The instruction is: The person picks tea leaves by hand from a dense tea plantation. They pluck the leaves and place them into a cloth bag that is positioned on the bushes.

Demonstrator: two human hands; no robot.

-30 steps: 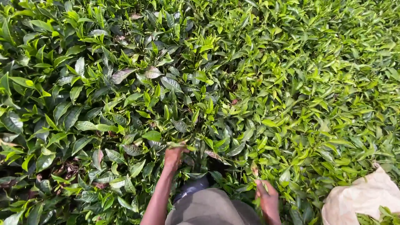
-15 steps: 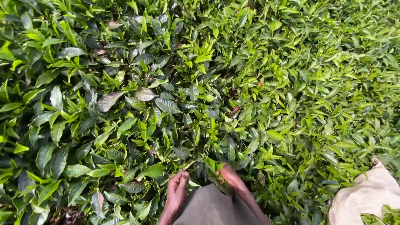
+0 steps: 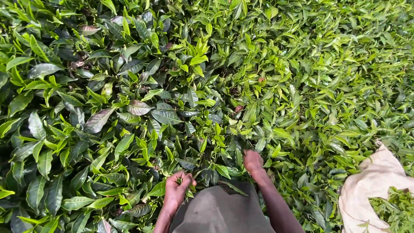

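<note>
A dense bush of green leaves fills the head view. My left hand is low in the middle, fingers curled around a small bunch of picked green leaves. My right hand reaches into the foliage a little to the right, knuckles up, fingers closed among leaf tips; what it holds is hidden. Grey cloth on my body lies between the two forearms.
A pale cloth sack sits at the lower right with picked leaves inside. Dark broad old leaves lie to the left; lighter young shoots spread to the right.
The view has shifted, so the bush slid down and left. My left hand closed on leaves and turned palm up. My right hand moved forward and right into the foliage.
</note>
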